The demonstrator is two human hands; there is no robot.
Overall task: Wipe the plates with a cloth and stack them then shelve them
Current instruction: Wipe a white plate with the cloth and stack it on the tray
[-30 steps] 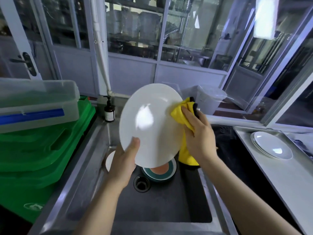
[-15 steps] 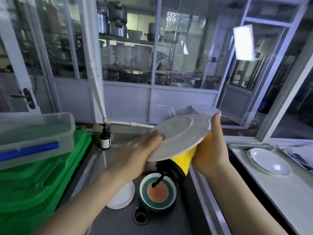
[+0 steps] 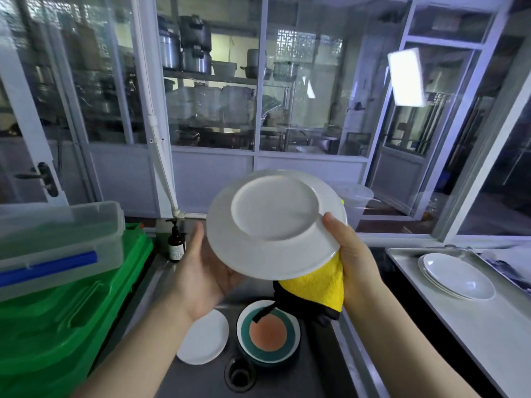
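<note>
— Where's our round white ceramic plate (image 3: 275, 225)?
— Above the steel sink (image 3: 316, 374), underside up; our left hand (image 3: 207, 271) cups it open, our right hand (image 3: 349, 254) clamps rim and yellow cloth (image 3: 319, 285).
— Glazed, likely slippery, breakable: we'd grip opposite rims.

A single wide-angle view, taken from the person's head, looks forward and downward across a steel sink (image 3: 161, 285). It sits close to the two hands, both forearms entering from the lower edge. Straight ahead it faces a glazed white-framed partition (image 3: 255, 156); the lens bends verticals at the edges. The left margin takes in stacked green plastic crates (image 3: 57, 326), the right a steel desk (image 3: 448, 300). No second view overlaps it.
</note>
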